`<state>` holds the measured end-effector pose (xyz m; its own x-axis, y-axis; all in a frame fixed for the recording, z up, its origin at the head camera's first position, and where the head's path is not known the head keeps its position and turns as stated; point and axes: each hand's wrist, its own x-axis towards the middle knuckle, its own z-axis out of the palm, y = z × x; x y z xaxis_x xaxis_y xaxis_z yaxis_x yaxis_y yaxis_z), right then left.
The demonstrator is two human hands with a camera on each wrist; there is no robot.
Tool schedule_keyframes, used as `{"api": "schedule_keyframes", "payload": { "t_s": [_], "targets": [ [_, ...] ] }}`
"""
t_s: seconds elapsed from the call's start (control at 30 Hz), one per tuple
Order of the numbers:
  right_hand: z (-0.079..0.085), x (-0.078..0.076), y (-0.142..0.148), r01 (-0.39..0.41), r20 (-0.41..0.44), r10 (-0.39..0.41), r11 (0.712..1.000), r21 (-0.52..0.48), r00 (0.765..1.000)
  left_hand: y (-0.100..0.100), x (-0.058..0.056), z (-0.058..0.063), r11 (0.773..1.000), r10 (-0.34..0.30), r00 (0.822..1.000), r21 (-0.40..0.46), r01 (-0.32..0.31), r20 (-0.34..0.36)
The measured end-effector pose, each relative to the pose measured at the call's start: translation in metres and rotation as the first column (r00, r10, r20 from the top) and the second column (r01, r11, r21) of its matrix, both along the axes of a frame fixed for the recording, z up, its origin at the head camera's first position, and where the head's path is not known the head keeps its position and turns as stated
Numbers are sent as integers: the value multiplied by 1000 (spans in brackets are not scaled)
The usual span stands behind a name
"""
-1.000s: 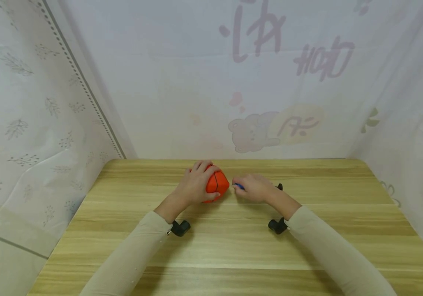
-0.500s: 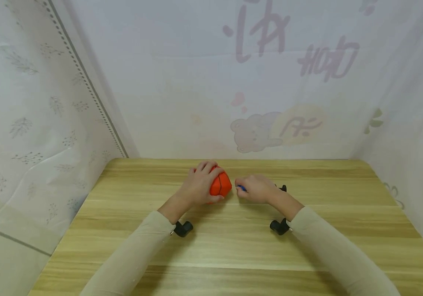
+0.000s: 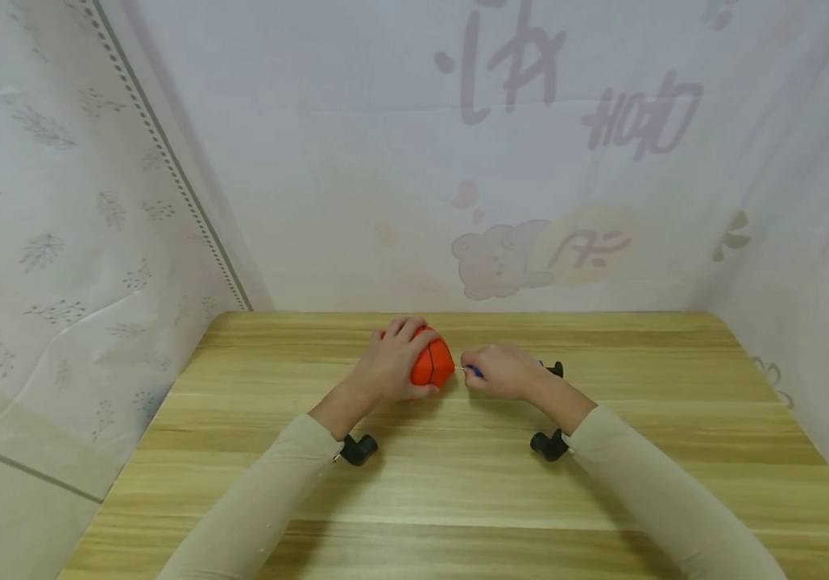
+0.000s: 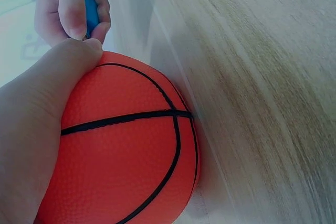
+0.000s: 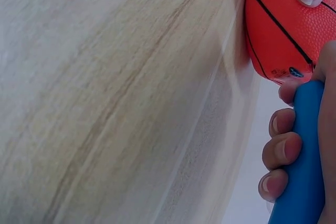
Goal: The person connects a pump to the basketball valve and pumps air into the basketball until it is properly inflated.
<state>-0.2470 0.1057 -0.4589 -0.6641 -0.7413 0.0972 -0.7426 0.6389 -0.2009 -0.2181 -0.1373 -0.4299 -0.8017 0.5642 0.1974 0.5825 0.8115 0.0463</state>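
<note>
A small orange-red basketball (image 3: 432, 364) with black seams lies on the wooden table, its right side drawn to a blunt point. My left hand (image 3: 388, 362) grips it from above and the left, fingers spread over the top and thumb on the near side. In my right hand (image 3: 501, 370) is a blue ball pump (image 5: 304, 156), fingers curled round its barrel. The pump's thin needle (image 3: 459, 369) bridges the short gap to the ball's pointed side; how deep its tip sits cannot be told. Behind the right hand, a black pump handle (image 3: 557, 370) sticks out.
The wooden table (image 3: 414, 483) spreads round both hands. A pale printed cloth (image 3: 356, 201) hangs behind its far edge, with more cloth (image 3: 59, 242) at the sides. Black wrist mounts (image 3: 359, 449) project inward below both wrists.
The view has shifted slightly, so hands and ball appear a little farther right. Slightly more of the needle shows between ball and right hand. Both grips are unchanged.
</note>
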Motion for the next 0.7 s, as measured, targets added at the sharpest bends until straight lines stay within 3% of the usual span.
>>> {"api": "schedule_keyframes", "payload": {
  "t_s": [0.37,0.53,0.7],
  "targets": [
    [1,4,11,11,46,-11,1000,0,999,6,-1,-1,999,-23,1000,25,22,15],
    [-2,1,52,95,134,-93,995,-9,987,-1,-1,-1,995,-10,998,103,3,65],
    [0,-5,97,152,91,-148,988,-36,985,-4,-3,-1,994,-8,998,113,1,62]
  ]
}}
